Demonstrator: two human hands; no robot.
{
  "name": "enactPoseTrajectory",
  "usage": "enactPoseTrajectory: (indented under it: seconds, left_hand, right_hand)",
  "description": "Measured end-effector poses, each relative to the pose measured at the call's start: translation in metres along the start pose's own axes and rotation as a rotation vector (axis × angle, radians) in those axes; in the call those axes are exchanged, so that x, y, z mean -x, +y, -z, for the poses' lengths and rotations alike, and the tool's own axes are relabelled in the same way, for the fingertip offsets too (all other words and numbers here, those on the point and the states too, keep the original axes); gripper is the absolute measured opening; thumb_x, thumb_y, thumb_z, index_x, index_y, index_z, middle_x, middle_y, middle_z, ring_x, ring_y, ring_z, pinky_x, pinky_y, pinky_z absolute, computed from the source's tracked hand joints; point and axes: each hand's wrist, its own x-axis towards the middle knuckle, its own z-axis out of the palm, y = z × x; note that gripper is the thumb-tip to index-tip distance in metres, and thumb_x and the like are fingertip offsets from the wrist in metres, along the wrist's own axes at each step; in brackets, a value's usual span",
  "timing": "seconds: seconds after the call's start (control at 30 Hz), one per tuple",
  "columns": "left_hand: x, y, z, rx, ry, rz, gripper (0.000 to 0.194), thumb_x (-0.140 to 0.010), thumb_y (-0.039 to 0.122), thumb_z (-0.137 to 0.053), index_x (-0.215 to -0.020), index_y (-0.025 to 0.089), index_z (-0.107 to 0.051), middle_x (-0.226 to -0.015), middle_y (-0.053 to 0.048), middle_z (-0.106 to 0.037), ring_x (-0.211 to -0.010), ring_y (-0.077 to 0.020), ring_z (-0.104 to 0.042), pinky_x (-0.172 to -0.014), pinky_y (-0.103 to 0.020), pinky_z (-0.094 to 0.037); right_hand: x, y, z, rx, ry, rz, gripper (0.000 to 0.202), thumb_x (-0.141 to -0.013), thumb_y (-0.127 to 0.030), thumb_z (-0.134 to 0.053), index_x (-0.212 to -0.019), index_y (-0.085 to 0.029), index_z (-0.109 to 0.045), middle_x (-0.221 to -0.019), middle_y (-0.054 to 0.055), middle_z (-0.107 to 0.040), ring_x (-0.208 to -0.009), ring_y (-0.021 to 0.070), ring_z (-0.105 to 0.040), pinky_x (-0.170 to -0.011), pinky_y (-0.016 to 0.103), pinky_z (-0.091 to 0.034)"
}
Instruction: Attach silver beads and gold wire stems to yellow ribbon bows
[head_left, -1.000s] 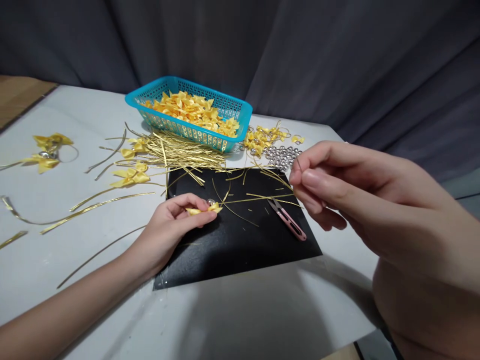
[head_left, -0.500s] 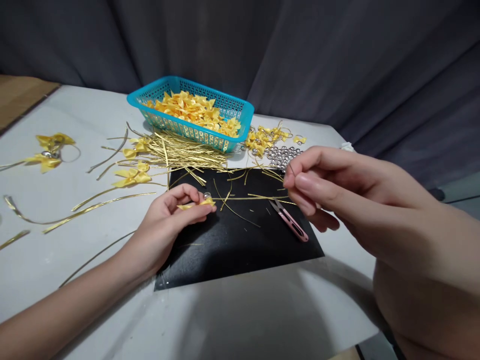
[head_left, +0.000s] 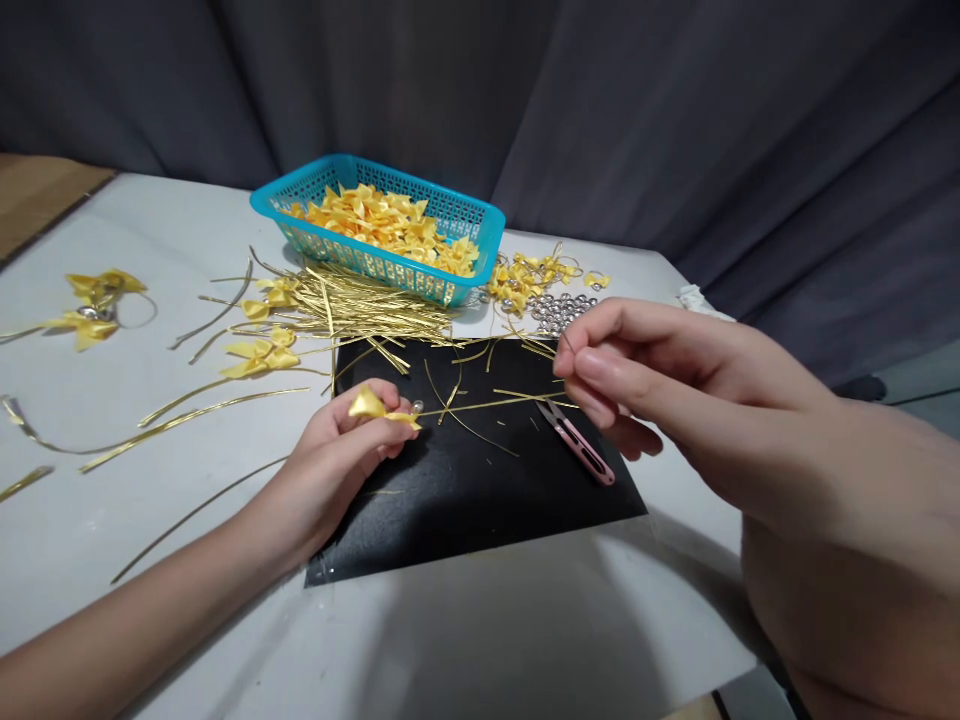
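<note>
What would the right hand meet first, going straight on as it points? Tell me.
Probably the heaped shiny gold strands, though the right hand looks raised and might pass above; depth is unclear.

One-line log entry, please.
left hand: holding yellow ribbon bow | right hand: pinching thin strand | pink thread snips: on black mat

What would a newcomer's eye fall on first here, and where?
Probably the bright blue basket, holding yellow ribbon bows, at the back of the white table. Next, the left hand pinches one yellow bow over the black mat. The right hand, large at the right, pinches a thin strand.
</note>
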Motion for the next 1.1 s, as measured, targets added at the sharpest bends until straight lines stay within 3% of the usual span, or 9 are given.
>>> enactPoseTrajectory:
  seconds: [0.2,0.63,0.77,0.9,1.1]
  left_hand:
    - [-0.001,0.001,-0.001,0.007,0.055,0.009,0.021,-0.061,0.018,-0.085,-0.072,0.020,-0.067,-0.065,0.006,-0.061,-0.061,-0.0059,-0.053,-0.061,-0.011,-0.046]
    - [-0.003,0.001,0.001,-0.135,-0.006,0.002,0.020,-0.072,0.033,-0.081,-0.079,0.022,-0.065,-0.080,0.002,-0.074,-0.072,-0.0096,-0.066,-0.060,-0.012,-0.051]
    - [0.001,0.004,-0.001,-0.307,-0.098,-0.012,0.019,-0.070,0.032,-0.081,-0.078,0.021,-0.068,-0.068,0.002,-0.071,-0.062,-0.0094,-0.064,-0.058,-0.013,-0.050]
    - [0.002,0.006,-0.005,-0.387,-0.109,0.001,0.020,-0.066,0.035,-0.082,-0.075,0.020,-0.072,-0.066,0.000,-0.070,-0.061,-0.0110,-0.064,-0.058,-0.016,-0.050]
    - [0.001,0.006,-0.007,-0.457,-0.069,0.004,0.018,-0.060,0.029,-0.084,-0.071,0.020,-0.074,-0.064,-0.001,-0.070,-0.057,-0.0117,-0.061,-0.053,-0.017,-0.047]
  right_hand:
    - [-0.003,0.007,0.001,-0.028,-0.070,-0.015,0.012,-0.092,-0.026,-0.054,-0.082,-0.020,-0.057,-0.060,-0.004,-0.048,-0.048,0.0062,-0.040,-0.039,0.018,-0.030]
    - [0.006,-0.002,0.004,-0.021,0.028,0.041,0.010,-0.090,-0.025,-0.058,-0.080,-0.022,-0.059,-0.059,-0.004,-0.047,-0.047,0.0060,-0.038,-0.037,0.018,-0.029]
    - [0.008,-0.005,0.006,0.103,0.084,0.049,0.009,-0.089,-0.026,-0.058,-0.081,-0.023,-0.060,-0.058,-0.004,-0.046,-0.046,0.0067,-0.038,-0.036,0.018,-0.028]
    - [0.012,-0.009,0.007,0.297,0.092,0.110,0.011,-0.091,-0.025,-0.055,-0.082,-0.024,-0.060,-0.059,-0.003,-0.048,-0.047,0.0084,-0.041,-0.038,0.020,-0.032]
    - [0.021,-0.010,0.008,0.709,0.011,0.338,0.015,-0.093,-0.014,-0.047,-0.095,-0.024,-0.058,-0.088,0.002,-0.064,-0.074,0.0145,-0.060,-0.063,0.027,-0.046]
